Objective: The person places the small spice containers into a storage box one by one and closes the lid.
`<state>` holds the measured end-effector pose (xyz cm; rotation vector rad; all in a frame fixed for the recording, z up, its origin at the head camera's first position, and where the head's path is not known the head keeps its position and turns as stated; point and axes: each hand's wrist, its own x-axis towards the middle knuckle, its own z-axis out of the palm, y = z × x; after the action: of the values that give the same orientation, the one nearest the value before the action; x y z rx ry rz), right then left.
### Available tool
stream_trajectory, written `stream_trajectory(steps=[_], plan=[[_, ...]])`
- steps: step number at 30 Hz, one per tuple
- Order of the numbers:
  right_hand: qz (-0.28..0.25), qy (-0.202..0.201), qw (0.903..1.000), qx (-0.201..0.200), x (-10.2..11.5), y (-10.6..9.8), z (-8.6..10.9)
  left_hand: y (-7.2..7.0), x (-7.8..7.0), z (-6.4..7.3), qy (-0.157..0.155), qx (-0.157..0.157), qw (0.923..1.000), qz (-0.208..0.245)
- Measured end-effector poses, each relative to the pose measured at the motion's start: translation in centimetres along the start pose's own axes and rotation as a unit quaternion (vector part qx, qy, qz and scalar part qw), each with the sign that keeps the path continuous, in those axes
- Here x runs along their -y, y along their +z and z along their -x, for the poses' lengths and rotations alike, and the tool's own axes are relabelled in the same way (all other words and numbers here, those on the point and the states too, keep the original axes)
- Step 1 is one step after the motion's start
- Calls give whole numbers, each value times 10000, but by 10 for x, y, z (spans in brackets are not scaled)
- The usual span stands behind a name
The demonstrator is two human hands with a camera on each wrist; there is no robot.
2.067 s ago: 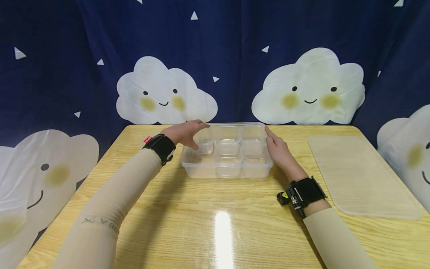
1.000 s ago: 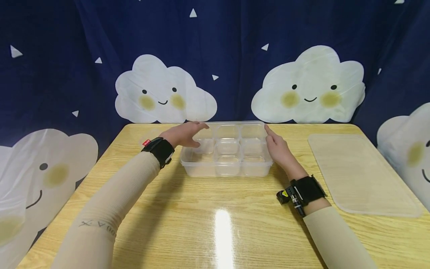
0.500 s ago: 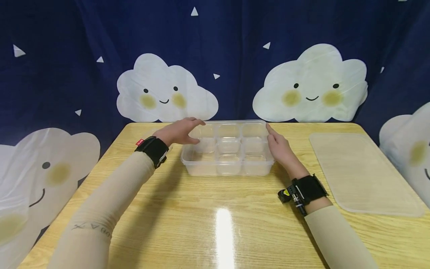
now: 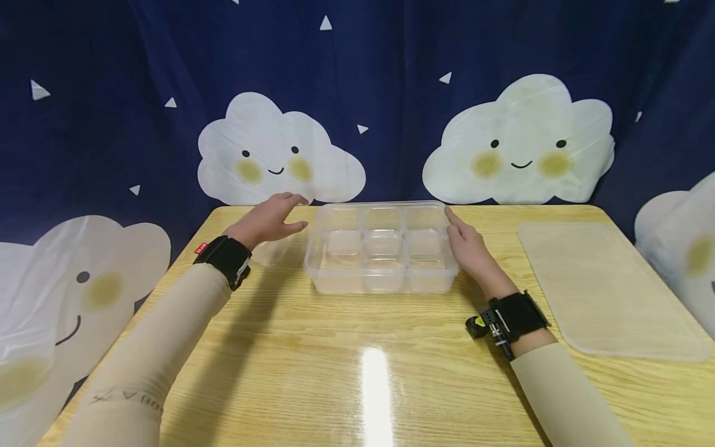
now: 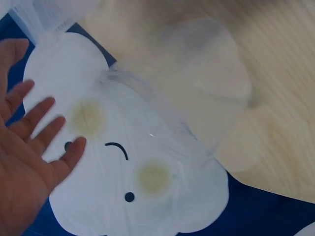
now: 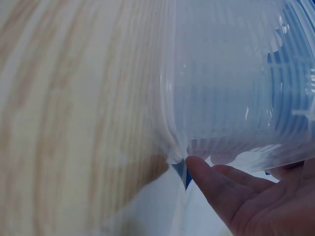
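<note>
A clear plastic storage box (image 4: 337, 282) sits at the back middle of the table, with several small clear containers (image 4: 382, 239) inside. The box floor shows in its front left corner. My left hand (image 4: 268, 218) is just left of the box, fingers spread and holding nothing. Below that hand, a loose clear container (image 4: 270, 252) lies on the table; the left wrist view shows the same clear container (image 5: 216, 78) beyond the fingers. My right hand (image 4: 469, 251) rests along the box's right side, fingertips at the back corner. In the right wrist view its fingers (image 6: 216, 184) touch the box wall.
A flat, translucent lid (image 4: 603, 288) lies on the wooden table (image 4: 335, 372) to the right. A dark blue curtain (image 4: 391, 62) with white smiling clouds hangs right behind the table's back edge.
My left hand has come out from over the box's left compartment and moved left, uncovering the small container there and the loose one on the table. My right hand stays put.
</note>
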<state>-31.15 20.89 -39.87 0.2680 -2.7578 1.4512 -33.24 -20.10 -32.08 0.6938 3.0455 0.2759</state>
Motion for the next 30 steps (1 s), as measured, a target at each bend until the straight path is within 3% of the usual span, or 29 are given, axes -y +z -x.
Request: stream_trajectory(steps=[6, 12, 17, 23, 30], plan=[[-5, 24, 10000, 28, 0, -2, -2, -4, 17, 16, -1167, -248, 9927, -161], [-22, 55, 9999, 94, -1, -3, -1, -4, 33, 33, -2123, 107, 9769, 197], [-84, 30, 9999, 127, -1, 0, -1, 4, 41, 43, -2235, 40, 9743, 292], [-11, -63, 9999, 82, -2, -1, -2, 12, 49, 42, -2242, -151, 9735, 424], [-20, -55, 9999, 116, 0, 1, -2, 15, 52, 42, -2302, -81, 9725, 345]])
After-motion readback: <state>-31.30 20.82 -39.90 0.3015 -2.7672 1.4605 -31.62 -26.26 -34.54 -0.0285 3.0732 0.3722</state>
